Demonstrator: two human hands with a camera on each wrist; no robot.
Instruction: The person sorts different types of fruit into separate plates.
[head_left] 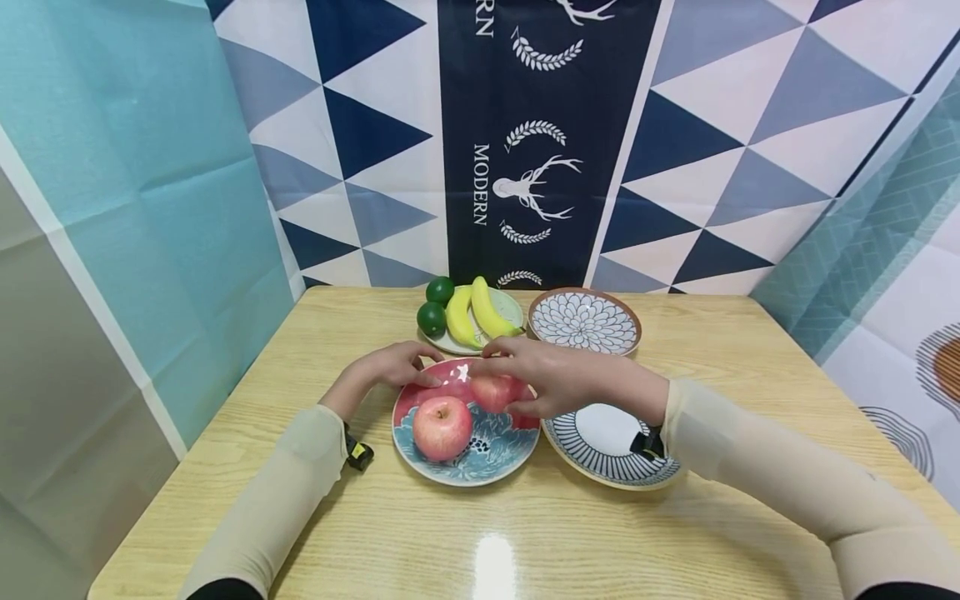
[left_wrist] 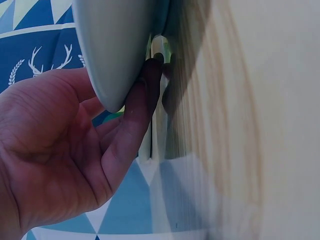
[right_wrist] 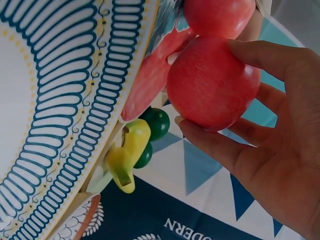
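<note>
My left hand pinches the far-left rim of a red and blue flowered plate. In the left wrist view its fingers reach under the plate's pale underside, and the thumb goes behind the rim. My right hand holds a red apple between thumb and fingers, over the plate's far-right part. Whether this apple touches the plate I cannot tell. A second apple sits on the plate, front left of the held one, stem up.
Behind the flowered plate, a pale green plate bears two bananas and two dark green round fruits. A brown-rimmed petal-patterned plate stands back right. Under my right forearm lies a blue-striped plate. Cloth-covered walls border the wooden table.
</note>
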